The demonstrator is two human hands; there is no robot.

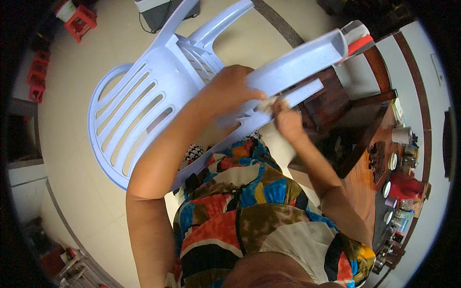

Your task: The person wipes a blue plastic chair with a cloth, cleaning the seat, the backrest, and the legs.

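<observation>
A light-blue plastic armchair [162,68] is tipped over in front of me, its slatted back to the left and its legs pointing right. My left hand [236,82] grips the chair near the base of a broad leg [299,61]. Pinched in my right hand [288,118] is a small whitish cloth [268,104], blurred by motion. It lies against or very close to the chair between the two legs on the right; contact is hard to make out. Part of the chair's rim crosses in front of my patterned clothing [252,187].
At right stands a brown wooden table [360,198] bearing cups, a metal canister [401,135] and a red object [407,185]. Dark wooden furniture [327,97] and striped fabric [356,37] are beyond the legs. Red plastic stools [81,23] stand upper left.
</observation>
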